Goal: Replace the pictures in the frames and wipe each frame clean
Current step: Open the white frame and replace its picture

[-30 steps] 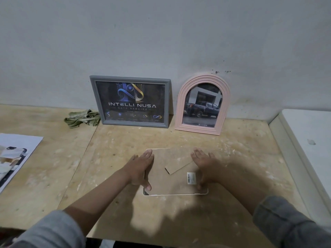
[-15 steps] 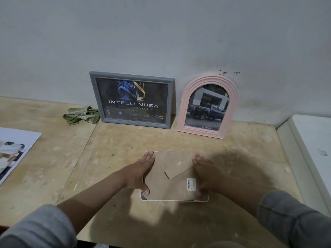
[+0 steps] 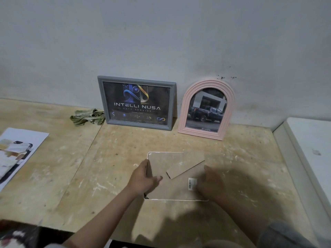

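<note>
A white-rimmed frame lies face down on the wooden table, its brown backing board and fold-out stand facing up. My left hand grips the board's left edge, thumb on top, and that edge looks slightly raised. My right hand lies over the right side beside a barcode sticker; it is blurred and in shadow. A grey frame with a logo print and a pink arched frame with a truck photo lean on the wall. A green cloth lies left of the grey frame.
A printed sheet of pictures lies at the table's left edge. A white slab-like surface borders the table on the right. The wall stands directly behind the leaning frames.
My left hand went from lying flat on the backing board to gripping its left edge with the thumb on top. My right hand shifted slightly on the right side. The view moved closer.
</note>
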### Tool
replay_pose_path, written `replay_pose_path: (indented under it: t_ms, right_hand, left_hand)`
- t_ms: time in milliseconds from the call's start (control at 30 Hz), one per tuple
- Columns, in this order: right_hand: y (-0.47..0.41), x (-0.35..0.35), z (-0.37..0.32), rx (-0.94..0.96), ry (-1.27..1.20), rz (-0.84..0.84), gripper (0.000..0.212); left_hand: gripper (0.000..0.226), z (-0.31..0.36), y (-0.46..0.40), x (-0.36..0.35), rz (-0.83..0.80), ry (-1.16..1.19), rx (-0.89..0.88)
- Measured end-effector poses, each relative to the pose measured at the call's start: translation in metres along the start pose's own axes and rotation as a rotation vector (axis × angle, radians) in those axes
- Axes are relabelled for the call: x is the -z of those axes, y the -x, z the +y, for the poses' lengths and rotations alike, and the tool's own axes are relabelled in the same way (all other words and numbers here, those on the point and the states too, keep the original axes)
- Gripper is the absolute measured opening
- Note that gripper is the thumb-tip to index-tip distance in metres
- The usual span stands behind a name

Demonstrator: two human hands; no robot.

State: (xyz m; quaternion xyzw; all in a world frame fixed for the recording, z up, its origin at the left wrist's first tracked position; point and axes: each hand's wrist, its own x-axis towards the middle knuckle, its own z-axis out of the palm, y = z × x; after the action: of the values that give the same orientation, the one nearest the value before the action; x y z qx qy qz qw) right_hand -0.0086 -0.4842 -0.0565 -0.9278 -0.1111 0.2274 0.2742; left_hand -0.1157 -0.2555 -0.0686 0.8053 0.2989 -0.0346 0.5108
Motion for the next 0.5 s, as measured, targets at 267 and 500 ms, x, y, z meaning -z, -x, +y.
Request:
replay_pose_path:
  t_ms: [267, 500]
  right_hand:
    - [-0.003, -0.001, 0.005, -0.224, -0.738, 0.114, 0.014]
    - [-0.001, 0.011, 0.001, -0.258, -1.030, 0.071, 0.006]
  left_hand:
    - [0.015, 0.009, 0.004, 0.001, 0.191, 0.283, 0.050]
    - [0.025, 0.016, -0.002, 0.006, 0.324, 0.363, 0.089]
